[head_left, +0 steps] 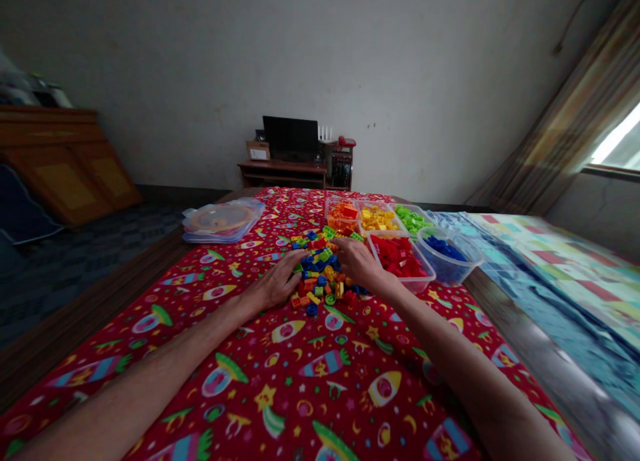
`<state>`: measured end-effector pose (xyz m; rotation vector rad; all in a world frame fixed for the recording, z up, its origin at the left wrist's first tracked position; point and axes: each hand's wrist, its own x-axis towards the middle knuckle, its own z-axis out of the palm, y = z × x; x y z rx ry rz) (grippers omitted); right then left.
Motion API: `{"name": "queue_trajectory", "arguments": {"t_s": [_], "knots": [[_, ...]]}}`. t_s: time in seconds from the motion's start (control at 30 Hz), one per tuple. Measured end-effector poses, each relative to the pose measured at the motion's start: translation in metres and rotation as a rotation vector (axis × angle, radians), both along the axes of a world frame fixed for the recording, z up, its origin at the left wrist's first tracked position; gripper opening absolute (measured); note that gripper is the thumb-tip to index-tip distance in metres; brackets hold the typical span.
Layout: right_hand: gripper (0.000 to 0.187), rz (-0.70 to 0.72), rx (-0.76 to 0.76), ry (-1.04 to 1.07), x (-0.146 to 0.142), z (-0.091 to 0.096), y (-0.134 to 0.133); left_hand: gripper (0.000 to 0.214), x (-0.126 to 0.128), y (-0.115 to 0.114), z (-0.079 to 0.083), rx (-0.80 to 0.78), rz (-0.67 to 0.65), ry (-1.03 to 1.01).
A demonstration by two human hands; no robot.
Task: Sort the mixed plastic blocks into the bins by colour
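Note:
A mixed pile of toy building bricks (320, 268) in red, blue, yellow, green and orange lies on the tablecloth between my hands. My left hand (280, 281) rests at the pile's left edge, thumb apart from the fingers, with no brick visible in it. My right hand (357, 261) reaches over the pile's right side, its fingers bent down toward the bricks; whether they grip one is hidden. Right beside it stands a clear tub of red bricks (400, 258). Behind are tubs of orange bricks (344, 211), yellow bricks (377, 218) and green bricks (411, 219). A round tub holds blue bricks (446, 249).
Stacked clear plastic lids (223, 221) lie at the table's back left. A red patterned tablecloth (300, 394) covers the table. The bed (545, 261) adjoins on the right. Beyond the table, a monitor (291, 138) stands on a desk by the wall, and a wooden cabinet (60, 161) is at left.

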<state>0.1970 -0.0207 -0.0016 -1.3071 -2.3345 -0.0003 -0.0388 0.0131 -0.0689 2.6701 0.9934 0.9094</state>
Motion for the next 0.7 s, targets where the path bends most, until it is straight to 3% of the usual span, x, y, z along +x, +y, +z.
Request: {"name": "queue_trajectory", "arguments": {"t_s": [0.1, 0.3, 0.5, 0.7], "knots": [[0.037, -0.126, -0.079, -0.119, 0.010, -0.004, 0.006, 0.047, 0.002, -0.002, 0.003, -0.009, -0.003, -0.009], [0.032, -0.105, -0.126, -0.154, 0.004, -0.008, 0.001, 0.046, 0.002, -0.002, 0.004, -0.007, -0.005, -0.014], [0.034, -0.156, -0.145, 0.058, 0.008, 0.012, 0.004, 0.048, 0.001, -0.002, 0.004, -0.027, 0.007, -0.006], [0.035, -0.065, -0.207, 0.233, 0.014, 0.021, 0.006, 0.047, 0.001, -0.001, 0.003, -0.021, -0.003, -0.012]]}}
